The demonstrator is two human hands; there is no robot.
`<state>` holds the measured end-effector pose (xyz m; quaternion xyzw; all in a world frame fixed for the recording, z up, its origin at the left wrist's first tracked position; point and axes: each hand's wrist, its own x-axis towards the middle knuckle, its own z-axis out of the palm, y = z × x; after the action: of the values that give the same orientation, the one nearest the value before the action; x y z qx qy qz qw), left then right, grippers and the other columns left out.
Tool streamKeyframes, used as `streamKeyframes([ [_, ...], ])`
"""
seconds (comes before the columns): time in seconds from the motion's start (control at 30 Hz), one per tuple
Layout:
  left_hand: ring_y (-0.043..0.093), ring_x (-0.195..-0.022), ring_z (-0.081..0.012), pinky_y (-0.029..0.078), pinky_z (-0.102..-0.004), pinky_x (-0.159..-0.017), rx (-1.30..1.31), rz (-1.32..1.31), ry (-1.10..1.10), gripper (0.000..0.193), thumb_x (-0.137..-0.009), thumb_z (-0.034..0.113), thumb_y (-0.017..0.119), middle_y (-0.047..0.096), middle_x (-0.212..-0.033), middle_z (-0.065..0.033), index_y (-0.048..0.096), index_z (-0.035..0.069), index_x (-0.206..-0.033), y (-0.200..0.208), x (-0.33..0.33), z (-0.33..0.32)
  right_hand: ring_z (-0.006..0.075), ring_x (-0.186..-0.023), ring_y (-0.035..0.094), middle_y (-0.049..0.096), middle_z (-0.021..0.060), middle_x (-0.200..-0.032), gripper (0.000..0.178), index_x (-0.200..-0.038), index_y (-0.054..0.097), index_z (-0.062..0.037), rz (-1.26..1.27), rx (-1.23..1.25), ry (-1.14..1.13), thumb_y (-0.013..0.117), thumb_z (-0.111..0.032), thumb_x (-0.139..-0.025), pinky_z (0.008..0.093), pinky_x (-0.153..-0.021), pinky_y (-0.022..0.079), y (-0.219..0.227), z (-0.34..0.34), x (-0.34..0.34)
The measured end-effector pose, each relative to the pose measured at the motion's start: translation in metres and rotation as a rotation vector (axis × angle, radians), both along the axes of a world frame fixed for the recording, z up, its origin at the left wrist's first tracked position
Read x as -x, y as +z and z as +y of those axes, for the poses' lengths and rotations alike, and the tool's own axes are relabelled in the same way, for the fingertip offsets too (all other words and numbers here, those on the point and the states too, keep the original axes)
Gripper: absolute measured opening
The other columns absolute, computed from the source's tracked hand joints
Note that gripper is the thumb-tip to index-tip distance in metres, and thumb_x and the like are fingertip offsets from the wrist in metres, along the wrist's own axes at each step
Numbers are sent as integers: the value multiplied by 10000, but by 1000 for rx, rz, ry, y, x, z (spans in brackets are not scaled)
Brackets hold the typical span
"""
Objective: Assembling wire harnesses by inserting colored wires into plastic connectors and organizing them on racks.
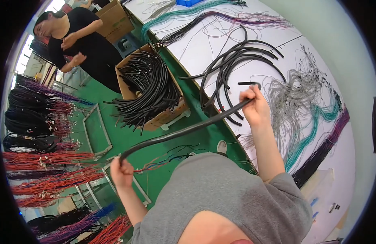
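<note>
Rubbery black tubing (184,131) stretches in a smooth, slightly sagging line across the middle of the frame, held at both ends. The left hand (122,173) at lower left is clenched around one end, where thin red and dark wires (163,162) trail out. The right hand (255,106), raised at centre right with its forearm angled upward, has its fingers (249,94) grasping the other end above the white desk (310,53). Curved black tubes (232,61) lie loosely on that desk beside fine grey wires (293,93) and teal and purple strands. A cardboard box (153,87) on the green floor holds more glossy black tubes.
</note>
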<state>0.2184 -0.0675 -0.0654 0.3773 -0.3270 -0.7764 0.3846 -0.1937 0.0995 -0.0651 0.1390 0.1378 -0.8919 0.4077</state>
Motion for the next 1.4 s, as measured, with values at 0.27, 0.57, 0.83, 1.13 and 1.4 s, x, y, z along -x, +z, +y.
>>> streamKeyframes([
  [0.27, 278, -453, -28, 213, -172, -408, 307, -206, -658, 297, -867, 272, 398, 344, -522, 52, 508, 2, -818, 24, 114, 34, 73, -421, 269, 266, -16, -516, 228, -638, 344, -69, 331, 311, 111, 376, -112, -860, 192, -367, 261, 62, -45, 134],
  [0.57, 206, -403, -29, 156, -190, -360, -58, -249, -624, 229, -876, 255, 385, 283, -508, 65, 458, 63, -774, -35, 183, 38, 256, -528, 503, 478, 131, -581, 84, -696, 461, -31, -50, -223, 235, 494, -104, -722, 379, -520, 440, -114, -87, 83],
  [0.83, 193, -375, -48, 168, -204, -340, -65, -285, -725, 352, -889, 360, 291, 297, -494, 51, 472, 60, -847, -11, 203, 48, 88, -442, 282, 298, -27, -517, 236, -715, 443, -71, -3, 36, 470, 447, -269, -843, 228, -471, 288, -32, -68, -69],
  [1.13, 151, -364, -60, 104, -198, -331, -186, -270, -731, 464, -812, 572, 271, 391, -608, 49, 494, 165, -817, -8, 221, 34, 99, -435, 298, 333, -9, -520, 263, -672, 425, -82, 247, -97, 518, 456, -279, -845, 237, -447, 286, -17, -72, -94],
  [1.4, 232, -368, -79, 188, -200, -338, -263, -102, -795, 546, -799, 604, 230, 438, -608, 22, 448, 104, -830, -6, 212, 13, 113, -784, 526, 548, 58, -872, 259, -999, 474, 14, 1329, -374, 607, 530, -71, -761, 240, -699, 416, -4, -49, -106],
])
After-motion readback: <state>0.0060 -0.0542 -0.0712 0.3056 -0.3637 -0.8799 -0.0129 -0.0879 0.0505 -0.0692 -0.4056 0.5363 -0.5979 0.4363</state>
